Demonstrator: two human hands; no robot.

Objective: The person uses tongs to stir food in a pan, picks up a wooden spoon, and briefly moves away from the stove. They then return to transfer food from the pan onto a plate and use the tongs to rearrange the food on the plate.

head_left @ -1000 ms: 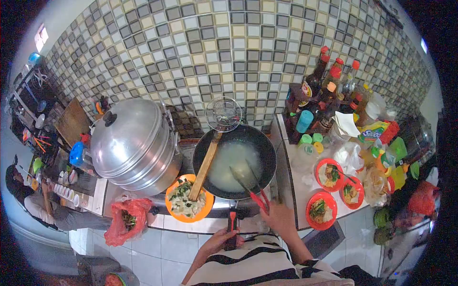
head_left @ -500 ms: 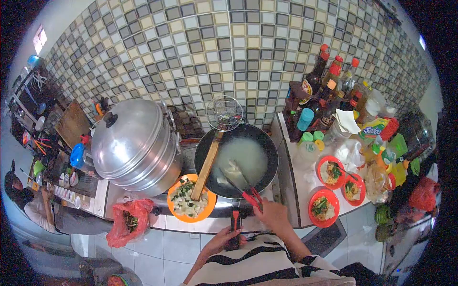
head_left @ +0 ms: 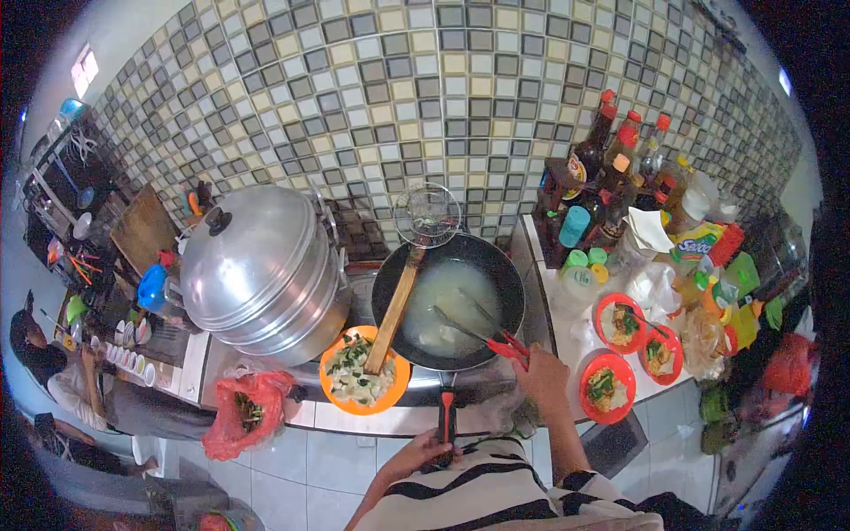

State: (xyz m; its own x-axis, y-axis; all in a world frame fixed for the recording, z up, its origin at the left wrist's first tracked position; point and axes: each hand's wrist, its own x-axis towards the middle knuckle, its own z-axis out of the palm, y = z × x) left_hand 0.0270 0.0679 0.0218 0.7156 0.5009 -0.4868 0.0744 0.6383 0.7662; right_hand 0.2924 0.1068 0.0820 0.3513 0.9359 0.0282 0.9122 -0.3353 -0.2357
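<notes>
A black wok (head_left: 383, 296) with cloudy liquid and pale pieces stands on the stove. My left hand (head_left: 427, 450) is closed around the wok's black handle (head_left: 448, 420). In my right hand (head_left: 542, 380) are red-handled tongs (head_left: 509, 347), their metal tips down in the liquid. A wire strainer (head_left: 427, 215) with a wooden handle (head_left: 396, 310) lies across the wok's left side. Its handle end rests on food in an orange plate (head_left: 400, 387), left of the wok.
A large steamer pot (head_left: 257, 274) and a red plastic bag (head_left: 221, 425) are at left. Red plates (head_left: 588, 396), sauce bottles (head_left: 595, 133) and jars crowd the right counter. Another person (head_left: 66, 380) is at far left.
My right hand and the tongs have moved to the right, with the tips still in the wok. The whole view has shifted slightly. My left hand remains on the handle.
</notes>
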